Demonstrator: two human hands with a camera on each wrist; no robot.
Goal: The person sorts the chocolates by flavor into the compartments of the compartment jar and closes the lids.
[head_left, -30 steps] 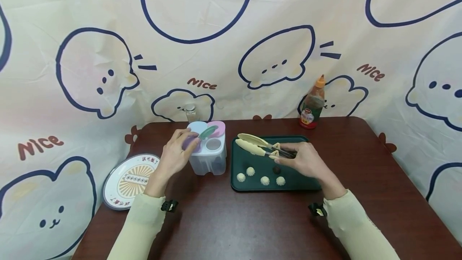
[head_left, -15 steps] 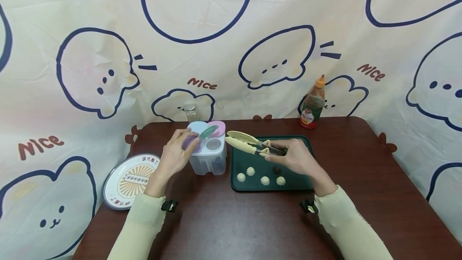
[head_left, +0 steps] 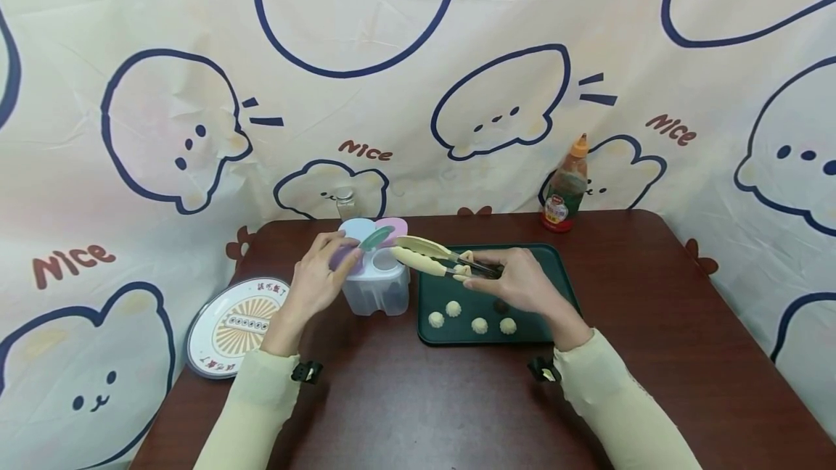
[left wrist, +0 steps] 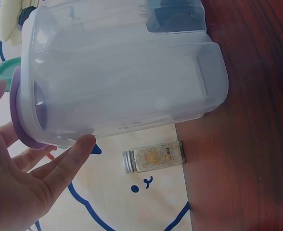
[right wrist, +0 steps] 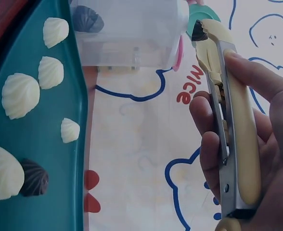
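My left hand [head_left: 320, 267] rests over the purple lid [left wrist: 19, 110] of a clear, multi-compartment storage container [head_left: 375, 292], its fingers round the corner. Beside its thumb, the green lid [head_left: 376, 238] is tipped up and the compartment under it is uncovered. My right hand [head_left: 519, 278] grips cream-tipped tongs [right wrist: 235, 115]. Between the tongs' tips is a dark ridged piece [right wrist: 199, 32], near the green lid in the right wrist view. Another dark ridged piece [right wrist: 88, 19] lies inside the container. Several white ridged pieces [right wrist: 20, 95] and a dark one [right wrist: 34, 178] lie on the green tray [head_left: 542, 260].
A round patterned plate [head_left: 238, 325] lies at the left of the brown table [head_left: 431, 405]. Behind the container stands a small seasoning jar [left wrist: 156, 157]. An orange-capped sauce bottle [head_left: 564, 191] is at the back right, before the patterned cloth.
My right hand has moved left with the tongs, from above the tray until their tips are over the container. The left hand and the lids have stayed in place.
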